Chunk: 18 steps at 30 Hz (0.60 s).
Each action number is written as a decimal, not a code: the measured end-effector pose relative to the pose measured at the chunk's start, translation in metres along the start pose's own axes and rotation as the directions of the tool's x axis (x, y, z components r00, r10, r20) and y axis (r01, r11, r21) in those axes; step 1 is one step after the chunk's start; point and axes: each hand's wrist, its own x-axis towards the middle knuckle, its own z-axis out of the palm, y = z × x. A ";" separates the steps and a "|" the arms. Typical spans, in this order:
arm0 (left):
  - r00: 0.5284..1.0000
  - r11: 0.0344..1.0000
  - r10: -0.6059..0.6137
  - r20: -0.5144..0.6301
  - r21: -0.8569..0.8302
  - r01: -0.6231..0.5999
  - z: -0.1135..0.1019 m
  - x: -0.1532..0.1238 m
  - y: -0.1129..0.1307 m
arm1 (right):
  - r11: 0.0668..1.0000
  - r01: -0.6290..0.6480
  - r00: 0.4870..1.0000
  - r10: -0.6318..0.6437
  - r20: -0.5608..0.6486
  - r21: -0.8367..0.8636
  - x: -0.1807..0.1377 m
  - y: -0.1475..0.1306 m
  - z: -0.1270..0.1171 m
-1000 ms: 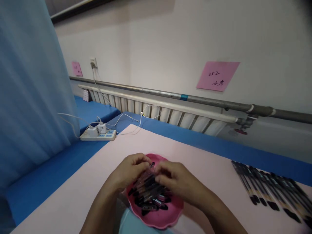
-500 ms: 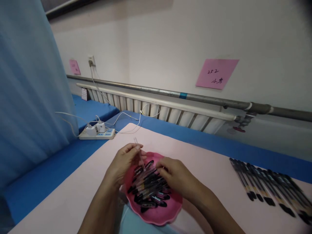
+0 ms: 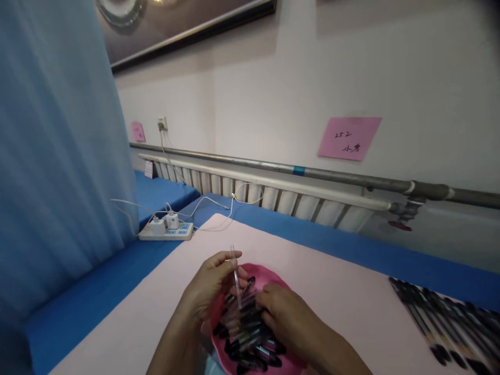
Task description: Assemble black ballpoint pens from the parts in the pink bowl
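My left hand (image 3: 211, 284) pinches a clear plastic pen barrel (image 3: 236, 278), held nearly upright over the left part of a pink dish. The pink dish (image 3: 269, 274) has a wavy rim and stands close to my body. Inside it lies a jumbled pile of pen parts (image 3: 250, 336), with black caps and clear barrels. My right hand (image 3: 285, 317) reaches into the dish from the right with fingers bent together on the pile. What those fingertips grip is hidden and blurred.
A row of black-and-clear pens (image 3: 449, 323) lies on the pink sheet (image 3: 332, 291) at the right. At the left, a power strip (image 3: 164, 234) with white chargers and cables sits on the blue bed (image 3: 89, 291). Behind run a pipe (image 3: 250, 164) and a radiator (image 3: 269, 200).
The camera view has tilted up, so everything sits lower in the picture. The left hand still holds the clear barrel; the right hand has moved slightly deeper over the pile.
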 end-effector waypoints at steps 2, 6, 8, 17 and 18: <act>1.000 1.000 0.006 0.004 -0.021 -0.006 -0.002 0.000 0.000 | 1.000 0.014 0.998 -0.013 -0.060 0.011 0.000 0.005 -0.004; 1.000 0.998 0.003 0.004 -0.062 -0.003 -0.005 0.001 0.000 | 1.000 -0.021 0.978 0.022 -0.209 0.009 0.000 0.015 -0.018; 1.000 0.997 -0.010 0.011 -0.080 0.011 -0.006 0.002 0.001 | 0.999 -0.039 0.970 0.043 -0.240 0.022 -0.001 0.018 -0.023; 0.978 0.954 0.034 -0.203 -0.285 -0.093 -0.018 0.011 0.005 | 0.986 -0.026 0.980 0.058 -0.193 0.163 0.001 0.015 -0.020; 0.971 0.944 0.032 -0.235 -0.312 -0.106 -0.020 0.012 0.005 | 0.987 -0.026 0.980 0.057 -0.190 0.161 0.001 0.014 -0.019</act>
